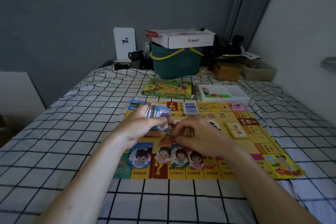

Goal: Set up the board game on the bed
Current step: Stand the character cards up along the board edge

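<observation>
A yellow paper game board (254, 132) lies flat on the checked bedsheet. My left hand (143, 129) grips a thick stack of play-money notes (157, 112) above the board's middle. My right hand (198, 138) hovers beside it with fingers curled, pinching a note at its lower edge; the pinched note is mostly hidden. Several small piles of sorted notes (163, 156) lie in a row along the board's near edge. A blue card deck (190, 108) and a yellow card deck (236, 130) rest on the board.
The green game box (169, 89) and a white tray of small coloured pieces (225, 92) lie beyond the board. A teal basket (176, 62) with a white carton on top, a brown box and clutter stand at the bed's head. A wall runs along the right.
</observation>
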